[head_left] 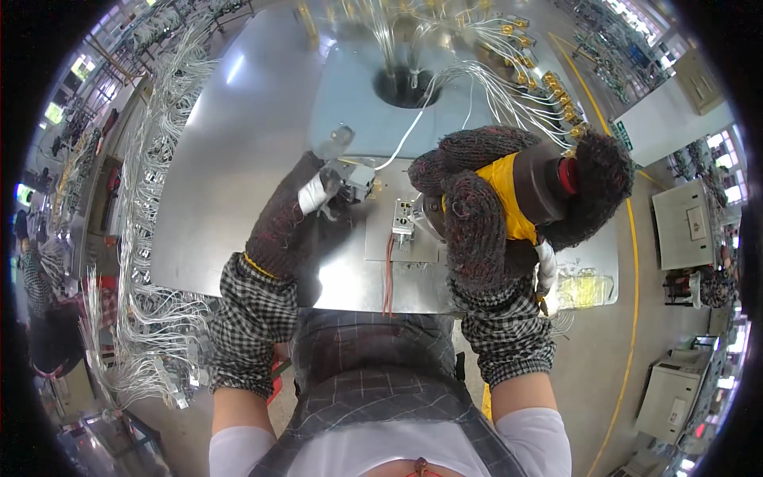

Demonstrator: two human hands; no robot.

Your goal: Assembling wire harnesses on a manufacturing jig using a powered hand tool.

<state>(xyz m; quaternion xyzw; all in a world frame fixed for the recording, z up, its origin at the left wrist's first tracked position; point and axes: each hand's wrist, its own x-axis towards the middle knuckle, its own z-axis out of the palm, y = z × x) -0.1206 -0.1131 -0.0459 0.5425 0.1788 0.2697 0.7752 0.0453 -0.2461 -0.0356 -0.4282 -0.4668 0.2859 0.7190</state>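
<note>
My left hand [306, 195], in a dark knitted glove with white tape on a finger, pinches a small grey metal block [361, 183] with a white cable [405, 141] running from it. My right hand [477, 215], gloved the same way, grips a dark power tool [534, 184] wrapped in yellow tape, with a red ring at its end. The tool's metal nose points left, close to a small silver fixture [404, 218] on a square plate [425, 251]; I cannot tell whether they touch. Two reddish wires [389, 274] trail from the fixture toward me.
A shiny metal table [207, 183] lies before me. Beyond is a blue-grey panel [342, 95] with a round hole [401, 89] and white cables. Brass-coloured fittings [556, 91] line the far right. Bundled white wires [147, 207] hang along the left, and a clear yellowish package [584, 291] sits right.
</note>
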